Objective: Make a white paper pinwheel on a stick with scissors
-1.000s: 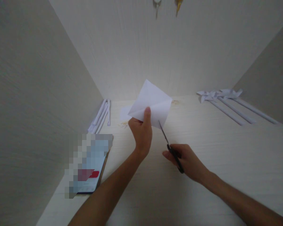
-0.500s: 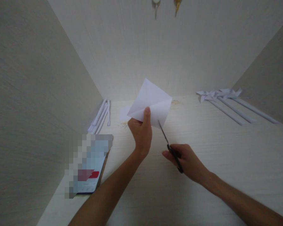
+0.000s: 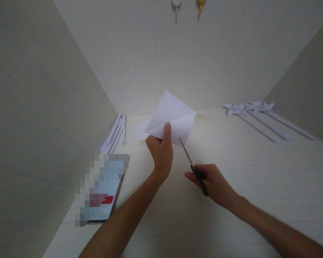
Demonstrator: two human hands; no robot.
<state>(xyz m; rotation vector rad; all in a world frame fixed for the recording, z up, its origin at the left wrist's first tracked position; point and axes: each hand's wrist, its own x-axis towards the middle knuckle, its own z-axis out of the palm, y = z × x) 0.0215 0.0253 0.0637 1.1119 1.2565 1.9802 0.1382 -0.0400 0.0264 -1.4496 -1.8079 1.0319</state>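
Note:
A square sheet of white paper (image 3: 172, 111) with faint crease lines is held up above the table, one corner pointing away from me. My left hand (image 3: 163, 152) pinches its near edge, thumb on top and the fingers underneath. In my right hand (image 3: 212, 182) are scissors with black handles (image 3: 199, 180), gripped by the handles. One blade of the scissors lies over the paper near its lower right corner, right of my left thumb. The other blade is hard to make out, and I cannot tell how far any cut runs.
Paper pinwheels (image 3: 240, 109) on white paper sticks lie at the back right. Rolled paper sticks (image 3: 114, 132) rest at the back left, above a phone (image 3: 104, 193). Another piece of white paper (image 3: 141, 129) lies behind my left hand. Two pins or hooks (image 3: 201, 7) show on the back wall.
Hardly anything differs. The whole view has shifted very slightly, while both hands, the paper and the scissors keep the same positions relative to one another.

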